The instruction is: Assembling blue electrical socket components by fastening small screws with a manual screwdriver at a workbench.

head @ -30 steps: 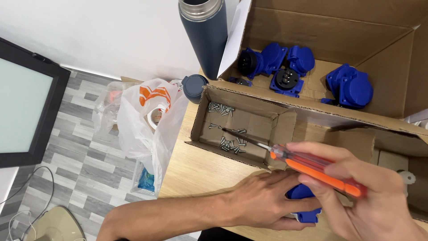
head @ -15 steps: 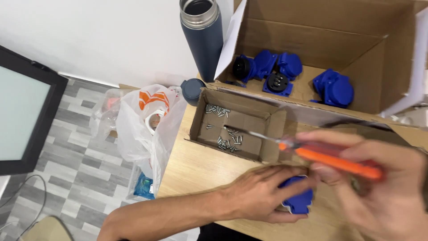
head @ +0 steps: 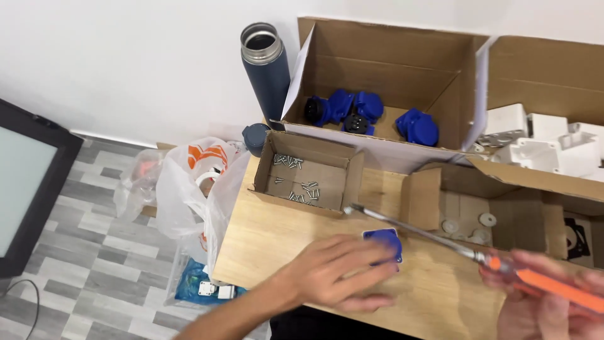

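**Fingers on a blue part, screwdriver held above**

Fingers (head: 371, 267) of the left hand (head: 336, 274) lie spread and flat over a blue plastic part (head: 384, 241) on the wooden tabletop (head: 283, 252), pressing on it from the near side rather than clenched around it; most of the part shows just beyond the fingertips. Right hand (head: 547, 302), blurred at the lower right corner, is closed around the orange handle of a screwdriver (head: 453, 245). Its long metal shaft runs up and to the left, passing just above the blue part, and its tip ends near the front edge of a small open cardboard box (head: 308, 173).

Seen from the head camera, that small box holds loose silver screws (head: 302, 189) scattered on its bottom. Behind it stands a larger open cardboard box (head: 390, 75) with several more blue parts (head: 352, 110) inside. To the right, another carton (head: 553, 94) contains white plastic housings (head: 535, 141), and a low cardboard tray (head: 503, 214) in front of it carries small white washers (head: 469, 226). A dark blue flask (head: 264, 69) without its lid stands by the white wall; its cap (head: 255, 135) rests at the tabletop's corner. White plastic bags (head: 189, 189) hang beside the tabletop over a grey patterned floor (head: 82, 252), and a dark-framed screen (head: 25, 189) stands at the far left.
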